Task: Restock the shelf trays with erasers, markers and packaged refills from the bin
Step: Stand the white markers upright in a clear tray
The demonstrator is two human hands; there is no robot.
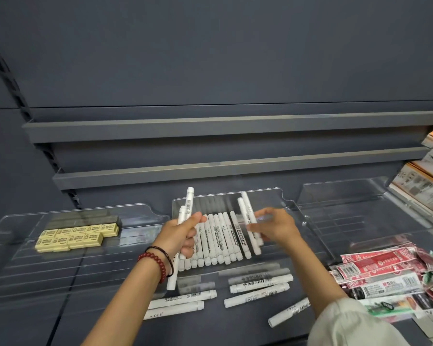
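A row of white markers (216, 239) lies side by side in the middle clear tray (285, 198). My left hand (183, 233) grips a bunch of white markers (188, 203) upright over the row's left end. My right hand (273, 227) holds two white markers (246, 213) tilted over the row's right end. Several loose markers (259, 283) lie on the dark shelf in front of the tray. Yellow erasers (76, 237) fill the back of the left clear tray (15, 258). Red and white packaged refills (385, 270) are heaped at the right.
A third clear tray (348, 208) sits at the right behind the refills. Orange and white boxed goods (425, 181) lean at the far right. Two grey shelf rails (210, 168) run across the dark back panel above the trays.
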